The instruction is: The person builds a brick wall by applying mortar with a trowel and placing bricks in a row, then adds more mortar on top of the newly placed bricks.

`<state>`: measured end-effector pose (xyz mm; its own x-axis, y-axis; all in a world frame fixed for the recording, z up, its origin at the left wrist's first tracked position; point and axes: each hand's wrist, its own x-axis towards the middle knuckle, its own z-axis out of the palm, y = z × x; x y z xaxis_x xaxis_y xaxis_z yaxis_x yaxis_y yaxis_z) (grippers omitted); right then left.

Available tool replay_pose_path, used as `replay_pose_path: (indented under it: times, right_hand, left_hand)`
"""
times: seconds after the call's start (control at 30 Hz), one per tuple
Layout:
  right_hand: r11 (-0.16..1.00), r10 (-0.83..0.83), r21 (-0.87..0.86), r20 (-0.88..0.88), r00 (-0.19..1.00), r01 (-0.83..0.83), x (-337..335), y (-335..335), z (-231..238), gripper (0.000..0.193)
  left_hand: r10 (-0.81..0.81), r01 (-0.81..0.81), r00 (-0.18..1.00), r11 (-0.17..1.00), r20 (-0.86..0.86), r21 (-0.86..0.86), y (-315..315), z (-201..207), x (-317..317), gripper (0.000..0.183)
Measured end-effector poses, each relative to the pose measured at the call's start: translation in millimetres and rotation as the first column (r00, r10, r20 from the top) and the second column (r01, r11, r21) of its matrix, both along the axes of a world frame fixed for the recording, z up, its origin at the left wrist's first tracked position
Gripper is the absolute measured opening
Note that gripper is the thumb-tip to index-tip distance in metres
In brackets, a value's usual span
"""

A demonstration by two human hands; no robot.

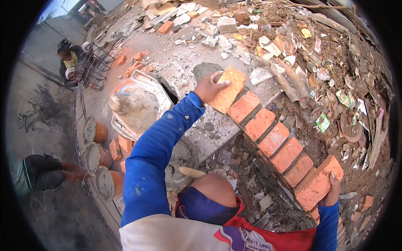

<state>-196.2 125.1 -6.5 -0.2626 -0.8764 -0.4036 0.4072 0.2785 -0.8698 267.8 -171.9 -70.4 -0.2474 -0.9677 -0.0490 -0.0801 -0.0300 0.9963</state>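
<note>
Brick, rectangular yellow-orange clay (231, 85), fills curled left hand (208, 87), red clay brick (317, 184) the gripping right hand (333, 190); between, spaced red-brick row (274, 138) seems laid, not filled in.

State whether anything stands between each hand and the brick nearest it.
Nothing visible does. The left hand grips the yellowish brick directly by its left side; the right hand is directly on the reddish brick. The other bricks in the row lie between the two held ones, blocking neither hand.
</note>
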Motion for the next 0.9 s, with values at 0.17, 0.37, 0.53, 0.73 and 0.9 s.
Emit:
replay_pose_path:
  times: [0.17,0.37,0.53,0.73,0.9]
  right_hand:
    - [0.996,-0.081,0.020,-0.153,0.985,0.085,7.1,30.9,-2.5,0.054]
    - [0.969,-0.199,0.103,-0.215,0.956,0.225,18.6,55.7,0.2,0.056]
    - [0.954,-0.190,0.188,-0.229,0.955,0.235,26.5,61.2,1.6,0.057]
    - [0.948,-0.210,0.187,-0.235,0.949,0.256,17.8,67.4,0.5,0.058]
    - [0.963,-0.164,0.162,-0.277,0.947,0.215,18.9,66.6,-5.5,0.062]
  left_hand:
    - [0.125,-0.127,0.967,0.992,0.221,-0.005,-127.8,-81.7,102.3,0.046]
    - [0.108,-0.115,0.925,0.993,0.364,-0.002,-180.2,-140.9,83.6,0.041]
    - [0.005,0.044,0.724,0.998,0.690,-0.053,-203.2,-159.7,108.5,0.043]
    - [-0.040,0.377,0.329,0.922,0.943,-0.092,-205.7,-139.0,87.5,0.082]
    - [-0.092,0.450,0.153,0.893,0.984,0.014,-201.1,-137.4,82.9,0.100]
